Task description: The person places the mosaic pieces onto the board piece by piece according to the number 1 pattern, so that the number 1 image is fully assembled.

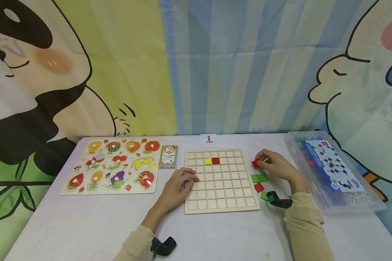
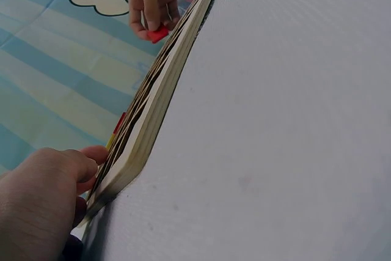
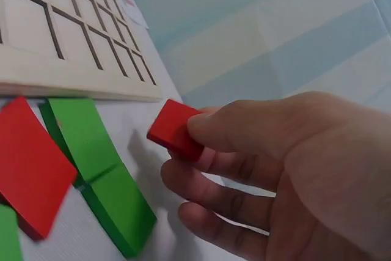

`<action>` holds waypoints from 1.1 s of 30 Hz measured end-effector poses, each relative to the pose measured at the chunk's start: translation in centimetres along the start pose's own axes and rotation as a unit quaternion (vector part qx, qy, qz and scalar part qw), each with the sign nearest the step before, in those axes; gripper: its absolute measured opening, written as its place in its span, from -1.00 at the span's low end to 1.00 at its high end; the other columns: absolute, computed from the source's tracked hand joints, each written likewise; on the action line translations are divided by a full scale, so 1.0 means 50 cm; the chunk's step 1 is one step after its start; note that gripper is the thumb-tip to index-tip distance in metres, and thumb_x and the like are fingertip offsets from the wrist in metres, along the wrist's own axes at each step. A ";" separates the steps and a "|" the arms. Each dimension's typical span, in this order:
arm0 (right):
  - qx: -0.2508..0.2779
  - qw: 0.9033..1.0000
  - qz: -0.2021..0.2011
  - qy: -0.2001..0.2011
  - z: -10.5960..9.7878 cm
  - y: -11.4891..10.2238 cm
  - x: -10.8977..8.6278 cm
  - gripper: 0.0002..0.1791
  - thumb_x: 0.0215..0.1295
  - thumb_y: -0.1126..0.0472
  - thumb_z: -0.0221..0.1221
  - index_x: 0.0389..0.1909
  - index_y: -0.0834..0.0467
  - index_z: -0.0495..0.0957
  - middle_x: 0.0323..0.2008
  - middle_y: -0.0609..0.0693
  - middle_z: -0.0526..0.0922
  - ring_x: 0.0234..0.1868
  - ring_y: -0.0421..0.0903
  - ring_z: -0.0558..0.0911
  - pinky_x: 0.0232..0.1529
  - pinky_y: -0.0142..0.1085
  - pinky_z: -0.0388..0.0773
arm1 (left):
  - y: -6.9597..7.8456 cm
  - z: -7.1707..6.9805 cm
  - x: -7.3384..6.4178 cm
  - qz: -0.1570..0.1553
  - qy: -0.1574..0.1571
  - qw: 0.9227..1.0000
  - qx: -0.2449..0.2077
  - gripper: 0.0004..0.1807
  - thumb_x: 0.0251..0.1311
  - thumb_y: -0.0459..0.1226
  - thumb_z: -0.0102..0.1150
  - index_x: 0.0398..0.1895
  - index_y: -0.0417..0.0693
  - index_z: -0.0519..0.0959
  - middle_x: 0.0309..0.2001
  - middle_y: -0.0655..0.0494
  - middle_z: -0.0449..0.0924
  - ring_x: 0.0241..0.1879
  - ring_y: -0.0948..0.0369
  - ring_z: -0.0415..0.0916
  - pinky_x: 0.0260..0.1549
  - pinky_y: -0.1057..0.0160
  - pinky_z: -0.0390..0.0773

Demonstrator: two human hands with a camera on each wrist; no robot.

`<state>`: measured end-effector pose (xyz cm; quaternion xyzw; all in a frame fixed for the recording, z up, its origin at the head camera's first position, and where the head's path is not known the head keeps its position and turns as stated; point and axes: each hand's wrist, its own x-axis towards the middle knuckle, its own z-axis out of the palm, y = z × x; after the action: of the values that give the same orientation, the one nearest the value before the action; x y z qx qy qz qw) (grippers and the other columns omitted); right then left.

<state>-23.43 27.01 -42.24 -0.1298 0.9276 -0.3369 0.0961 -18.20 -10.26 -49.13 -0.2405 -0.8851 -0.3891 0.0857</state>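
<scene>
My right hand (image 1: 278,167) pinches a red square tile (image 3: 175,129) between thumb and fingertips, just off the right edge of the wooden grid board (image 1: 220,203). On the board, a yellow tile (image 1: 208,161) and another red tile (image 1: 215,160) lie side by side in an upper row. My left hand (image 1: 179,186) rests with loosely bent fingers on the board's left edge; its thumb is partly hidden in the left wrist view. Below the held tile, green tiles (image 3: 91,145) and a loose red tile (image 3: 33,169) lie on the table beside the board.
A small pattern card (image 1: 209,140) lies behind the board. To the left are a playing-card box (image 1: 168,157) and a fruit puzzle board (image 1: 109,192). A clear plastic case (image 1: 343,208) with a blue molecule-picture booklet (image 1: 333,165) stands at right. A printed curtain (image 1: 222,72) hangs behind the table.
</scene>
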 end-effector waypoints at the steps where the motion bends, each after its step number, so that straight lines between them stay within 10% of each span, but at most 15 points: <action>1: 0.002 1.000 -0.001 0.006 0.004 -0.003 0.003 -0.86 0.33 0.24 0.09 -0.14 0.18 0.47 -0.21 0.10 0.60 -0.24 -0.03 0.56 -0.20 -0.21 0.47 | 0.000 0.000 0.000 0.001 0.001 1.000 0.000 -0.82 0.27 -0.28 0.11 -0.23 0.24 0.63 0.04 0.31 0.47 -0.09 0.35 0.32 -0.22 0.31 0.34; 15: 0.036 0.995 -0.061 0.065 0.060 -0.055 0.032 -0.87 0.32 0.22 0.12 -0.15 0.13 0.51 -0.29 0.01 0.59 -0.22 -0.08 0.52 -0.11 -0.18 0.47 | 0.000 0.000 -0.001 0.006 0.004 1.000 -0.003 -0.83 0.27 -0.27 0.11 -0.23 0.25 0.63 0.04 0.30 0.48 -0.12 0.36 0.31 -0.26 0.33 0.34; 33: 0.041 0.994 -0.090 0.042 0.129 -0.119 0.049 -0.85 0.33 0.21 0.12 -0.12 0.11 0.52 -0.22 -0.01 0.64 -0.23 -0.09 0.60 -0.23 -0.30 0.53 | 0.001 -0.002 0.000 0.014 0.006 1.000 0.001 -0.83 0.27 -0.27 0.10 -0.22 0.23 0.63 0.04 0.29 0.48 -0.14 0.35 0.32 -0.26 0.33 0.35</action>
<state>-23.01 17.99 -43.45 -0.1945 0.9008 -0.3869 0.0316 -18.18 -10.32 -49.05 -0.2500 -0.8815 -0.3888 0.0966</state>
